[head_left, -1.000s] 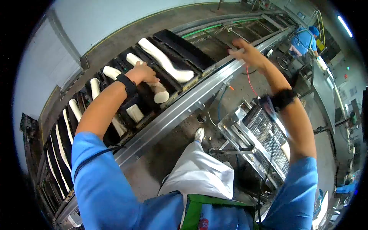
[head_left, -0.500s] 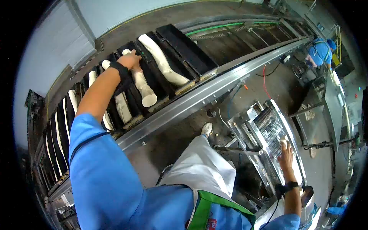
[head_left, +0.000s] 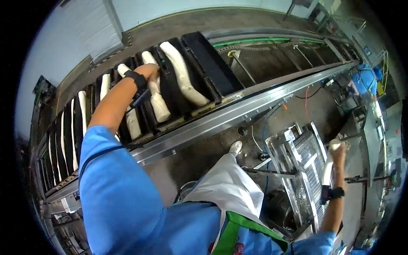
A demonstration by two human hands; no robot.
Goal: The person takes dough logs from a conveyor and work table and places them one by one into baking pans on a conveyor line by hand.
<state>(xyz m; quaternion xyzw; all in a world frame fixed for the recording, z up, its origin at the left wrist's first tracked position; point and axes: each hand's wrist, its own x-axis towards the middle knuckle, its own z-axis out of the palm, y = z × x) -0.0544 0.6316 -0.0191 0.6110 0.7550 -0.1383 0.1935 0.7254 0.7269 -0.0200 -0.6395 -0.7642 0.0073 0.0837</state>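
Note:
Several long black baking pans stand side by side, most with a pale strip of dough in them. My left hand (head_left: 148,72) is closed over the middle of one dough strip (head_left: 159,106), which lies slightly crooked in its pan; some of the fingers are hidden. The dough strip (head_left: 182,74) in the neighbouring pan on the right curves along its length. At lower right, my right hand (head_left: 338,156) is closed around one end of another long dough strip (head_left: 327,172), raised over the edge of the metal mesh conveyor (head_left: 307,155). My wrist and forearm partly cover that strip.
A pan without dough (head_left: 210,61) sits at the row's right end. The steel rail (head_left: 212,129) runs between me and the pans. A co-worker in blue (head_left: 364,80) is at far right. A red hose (head_left: 307,106) hangs beneath the rail.
My right hand has gone from resting on dough on the mesh conveyor to gripping and lifting it to the right. The dough under my left hand has shifted and its near end has turned.

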